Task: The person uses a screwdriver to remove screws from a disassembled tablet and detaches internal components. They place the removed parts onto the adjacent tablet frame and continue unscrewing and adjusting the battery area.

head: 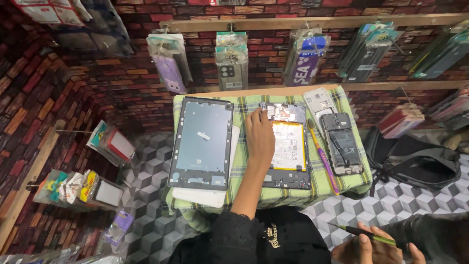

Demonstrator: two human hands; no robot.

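My left hand (259, 133) lies flat on an opened tablet (291, 146) whose white battery and circuit boards are exposed, its fingers near the top left corner. My right hand (376, 248) is low at the bottom right, off the table, gripping a thin green and black tool (367, 235). The tablet rests on a small table covered with a green checked cloth (322, 188). To the left of my left hand a dark tablet frame (202, 142) lies on a white panel (202, 198).
A purple and yellow toothbrush (322, 157) lies right of the tablet, then an opened black phone (345, 144) and a white phone shell (318, 100). A black bag (415, 164) sits on the patterned floor. Packaged phone cases (231, 61) hang on the brick-pattern wall.
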